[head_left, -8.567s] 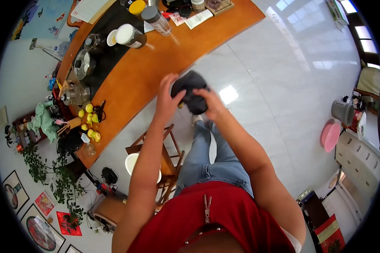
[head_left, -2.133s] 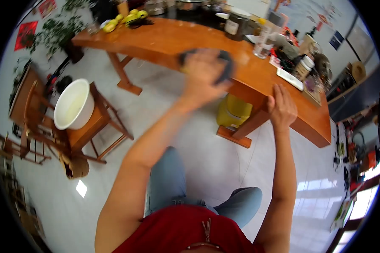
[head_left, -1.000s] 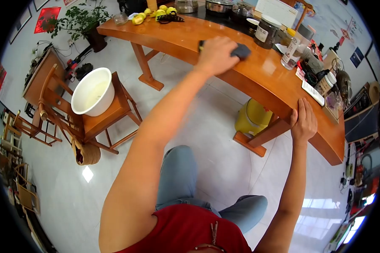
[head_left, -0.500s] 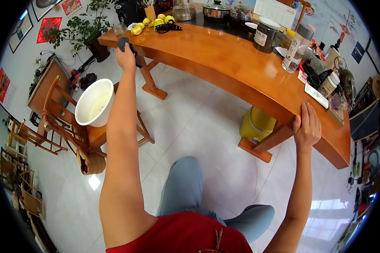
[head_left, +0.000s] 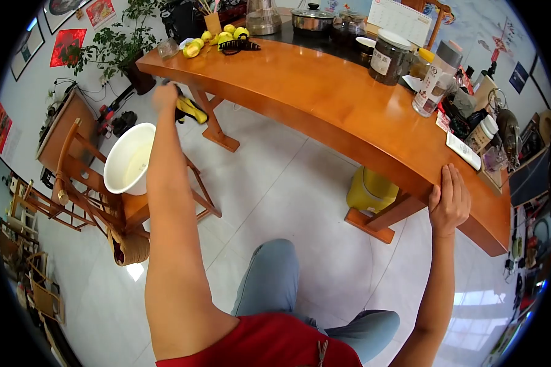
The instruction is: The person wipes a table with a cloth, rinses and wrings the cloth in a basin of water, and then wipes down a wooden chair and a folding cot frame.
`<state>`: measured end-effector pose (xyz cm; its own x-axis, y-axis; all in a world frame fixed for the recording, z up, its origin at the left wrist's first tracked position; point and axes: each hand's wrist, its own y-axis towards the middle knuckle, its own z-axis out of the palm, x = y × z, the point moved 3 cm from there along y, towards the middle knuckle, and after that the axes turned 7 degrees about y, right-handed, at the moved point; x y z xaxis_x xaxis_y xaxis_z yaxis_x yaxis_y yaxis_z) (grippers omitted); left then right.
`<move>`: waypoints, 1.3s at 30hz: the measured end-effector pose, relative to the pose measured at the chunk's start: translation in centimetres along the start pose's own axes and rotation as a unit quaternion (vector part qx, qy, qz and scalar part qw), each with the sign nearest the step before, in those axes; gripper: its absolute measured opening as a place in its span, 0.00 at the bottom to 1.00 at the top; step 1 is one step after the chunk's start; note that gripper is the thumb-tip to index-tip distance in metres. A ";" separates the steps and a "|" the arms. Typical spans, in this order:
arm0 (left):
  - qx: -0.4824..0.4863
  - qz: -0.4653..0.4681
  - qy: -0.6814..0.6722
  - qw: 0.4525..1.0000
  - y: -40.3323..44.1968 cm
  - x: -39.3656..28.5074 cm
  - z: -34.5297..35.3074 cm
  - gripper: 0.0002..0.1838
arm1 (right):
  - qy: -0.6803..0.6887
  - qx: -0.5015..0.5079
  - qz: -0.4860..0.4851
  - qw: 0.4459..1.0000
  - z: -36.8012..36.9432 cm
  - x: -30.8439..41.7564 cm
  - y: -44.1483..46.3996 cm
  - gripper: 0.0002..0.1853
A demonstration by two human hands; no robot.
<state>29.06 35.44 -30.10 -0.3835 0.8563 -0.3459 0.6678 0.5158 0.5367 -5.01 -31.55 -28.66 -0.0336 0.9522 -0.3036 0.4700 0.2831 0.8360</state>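
Observation:
My left hand (head_left: 166, 96) is closed on a dark cloth (head_left: 190, 109) with a yellow part, which hangs off the left end of the wooden table (head_left: 300, 85). Some motion blur covers the fingers. Flat on the table's right front edge lies my right hand (head_left: 450, 200), its fingers stretched out and nothing in it. Just beyond it is a white tube (head_left: 463, 151). Yellow-green fruits (head_left: 225, 38) and a black hair clip (head_left: 240, 45) sit at the table's far left.
A white basin (head_left: 130, 160) rests on a wooden chair (head_left: 136, 210) left of the table. Jars, a bottle (head_left: 436, 82) and a pot (head_left: 312, 19) stand along the table's back. Under the table is a yellow bucket (head_left: 371, 190). A potted plant (head_left: 113, 52) stands behind the left end.
My left hand swept the cloth from the table's middle to its left end, then slightly lower, off the edge; the cloth now hangs down showing yellow. My right hand has stayed on the table edge.

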 end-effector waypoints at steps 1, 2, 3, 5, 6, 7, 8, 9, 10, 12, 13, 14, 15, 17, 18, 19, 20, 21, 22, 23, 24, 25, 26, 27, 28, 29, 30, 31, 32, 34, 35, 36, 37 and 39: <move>-0.056 -0.089 -0.075 0.992 -1.3 0.7 -0.9 0.24 | 0.003 -0.001 -0.001 1.000 0.0 0.1 0.0 0.20; -0.063 -0.103 -0.238 0.964 -1.5 -0.1 -1.0 0.24 | 0.000 -0.004 0.002 1.000 0.0 0.1 0.2 0.20; -0.064 -0.117 -0.390 0.911 -2.9 -1.9 -1.8 0.24 | -0.002 -0.001 0.003 1.000 -0.1 0.2 0.3 0.20; 0.038 -0.202 -0.631 0.748 -5.2 -5.5 -2.2 0.25 | -0.002 0.005 0.004 1.000 -0.2 0.3 0.1 0.20; 0.110 -0.198 -0.665 0.712 -2.6 -4.8 3.3 0.26 | -0.002 0.002 0.005 1.000 -0.1 0.3 0.1 0.20; 0.093 -0.171 -0.679 0.708 -2.0 -5.8 6.9 0.35 | -0.002 -0.002 0.006 1.000 0.0 0.3 0.2 0.20; 0.036 -0.188 -0.607 0.771 -5.0 -8.4 4.6 0.45 | 0.000 -0.001 0.006 1.000 0.0 0.4 0.3 0.19; 0.019 -0.179 -0.596 0.783 -7.3 -9.8 3.3 0.47 | 0.000 0.000 0.006 1.000 -0.1 0.4 0.3 0.19; 0.003 -0.170 -0.583 0.794 -9.6 -11.3 2.1 0.49 | -0.002 0.000 0.006 1.000 -0.1 0.4 0.4 0.19; -0.033 -0.093 -0.491 0.866 -16.6 -15.2 -2.7 0.48 | 0.002 -0.007 0.005 1.000 -0.1 0.3 0.3 0.19; -0.057 -0.041 -0.476 0.877 -20.0 -16.7 -3.2 0.48 | 0.003 -0.009 0.004 1.000 0.0 0.3 0.3 0.19; -0.080 0.012 -0.461 0.884 -23.3 -18.3 -3.7 0.47 | 0.006 -0.011 0.003 1.000 0.0 0.3 0.3 0.19; -0.081 0.042 -0.529 0.844 -26.9 -20.3 -5.1 0.46 | 0.007 -0.012 0.003 1.000 0.0 0.3 0.3 0.19; -0.090 0.156 -0.508 0.842 -32.9 -23.0 -7.0 0.42 | 0.000 -0.019 0.007 1.000 -0.2 0.4 0.3 0.18; -0.098 0.238 -0.415 0.873 -35.7 -23.9 -7.4 0.39 | 0.005 -0.022 0.007 1.000 -0.1 0.3 0.2 0.18; -0.069 0.263 -0.394 0.878 -38.6 -25.2 -8.7 0.34 | 0.009 -0.026 0.008 1.000 0.0 0.2 0.1 0.18; -0.041 0.289 -0.373 0.881 -41.3 -26.6 -10.3 0.30 | 0.012 -0.030 0.009 0.999 0.1 0.0 0.0 0.18; -0.043 0.324 -0.372 0.869 -43.7 -28.1 -11.6 0.28 | 0.028 -0.021 0.015 0.999 0.0 -0.1 0.0 0.18; -0.044 0.359 -0.374 0.854 -45.7 -29.3 -13.1 0.25 | 0.041 -0.010 0.021 0.999 -0.2 0.0 0.1 0.18; -0.038 0.400 -0.387 0.830 -47.3 -30.0 -14.5 0.24 | 0.089 -0.011 0.022 0.996 -0.8 -0.1 0.2 0.20; -0.082 0.419 -0.430 0.796 -48.4 -30.8 -16.1 0.20 | 0.134 -0.012 0.022 0.991 -1.3 -0.2 0.3 0.22; -0.047 0.443 -0.467 0.764 -48.9 -31.2 -17.3 0.18 | 0.215 -0.028 0.060 0.974 -1.5 -0.5 0.2 0.23; -0.014 0.469 -0.501 0.727 -48.9 -31.5 -18.4 0.17 | 0.293 -0.049 0.098 0.950 -1.9 -0.7 -0.1 0.24; 0.012 0.431 -0.584 0.688 -48.6 -32.0 -19.8 0.17 | 0.352 -0.089 0.103 0.926 -2.9 -0.2 -0.1 0.26; 0.046 0.375 -0.637 0.672 -48.5 -32.6 -20.6 0.15 | 0.411 -0.130 0.105 0.896 -3.7 0.4 0.2 0.28; 0.112 0.326 -0.666 0.661 -48.1 -33.3 -21.2 0.14 | 0.437 -0.120 0.109 0.885 -4.6 1.4 0.2 0.31; 0.179 0.276 -0.687 0.648 -47.6 -34.0 -21.9 0.13 | 0.465 -0.111 0.113 0.871 -5.4 2.4 0.3 0.34; 0.342 0.178 -0.743 0.548 -47.4 -34.9 -22.1 0.13 | 0.440 -0.101 0.136 0.882 -5.5 3.2 0.5 0.37; 0.491 0.072 -0.757 0.425 -47.6 -35.7 -22.5 0.13 | 0.416 -0.092 0.160 0.890 -5.6 3.6 0.6 0.39; 0.560 0.029 -0.758 0.334 -46.9 -36.6 -22.5 0.17 | 0.403 -0.093 0.183 0.892 -6.8 2.8 1.4 0.41; 0.595 0.053 -0.763 0.249 -46.2 -36.8 -22.5 0.17 | 0.349 -0.072 0.153 0.921 -6.6 2.1 1.1 0.40; 0.626 0.074 -0.760 0.161 -45.5 -36.8 -22.5 0.18 | 0.295 -0.049 0.126 0.946 -6.2 1.2 0.6 0.40; 0.612 0.119 -0.760 0.185 -44.7 -36.9 -21.5 0.17 | 0.265 0.016 0.091 0.960 -5.9 0.6 0.2 0.37; 0.462 0.282 -0.728 0.420 -42.6 -37.0 -19.7 0.13 | 0.171 0.034 0.046 0.984 -4.7 0.4 -1.6 0.33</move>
<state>2.21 -17.71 -25.07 0.3504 -0.4353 -0.8293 0.6114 -0.5644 0.5546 -9.94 -31.05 -27.93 -0.2773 0.9596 -0.0472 0.5426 0.1970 0.8165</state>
